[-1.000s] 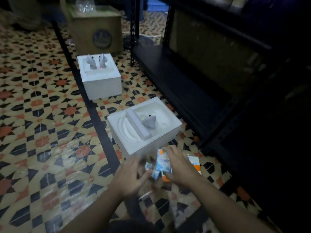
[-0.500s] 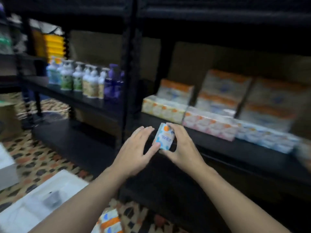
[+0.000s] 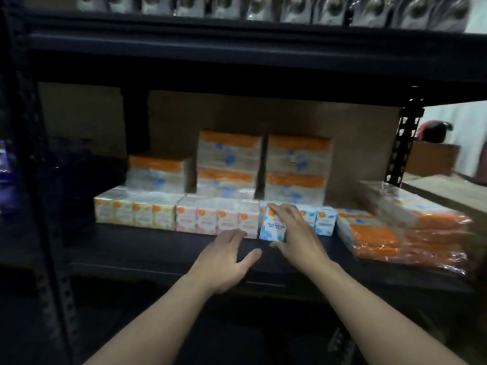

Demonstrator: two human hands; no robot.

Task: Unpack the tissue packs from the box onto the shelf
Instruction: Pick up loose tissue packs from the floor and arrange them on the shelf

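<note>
- Gripping a small blue tissue pack (image 3: 272,226), the right hand (image 3: 297,241) has its fingers (image 3: 283,209) curled over the pack's top and right side, with the thumb at its lower front corner.
- That pack stands upright near the front of the black shelf (image 3: 158,248). Whether its base touches the board is unclear.
- Just left of the right fingers, the left hand (image 3: 224,262) lies low over the shelf board with its fingers (image 3: 232,234) straight and slightly apart, the thumb spread toward the pack. It holds nothing, and it does not touch the pack.
- Beyond the left fingertips a row of small packs lines the shelf: yellow packs (image 3: 134,212) farthest left, then pink packs (image 3: 216,218) directly ahead of the left fingers.
- More blue packs (image 3: 325,219) continue the row just right of the right fingers, partly hidden by that hand.
- Behind the row, past both sets of fingers, stand larger bundles (image 3: 229,162) with orange tops, one single and two stacks of two.
- Well right of the right fingers lie flat wrapped bundles (image 3: 405,233), orange and white, piled at an angle.
- High above the fingers, blurred grey pouches (image 3: 263,6) sit on the next board up.
</note>
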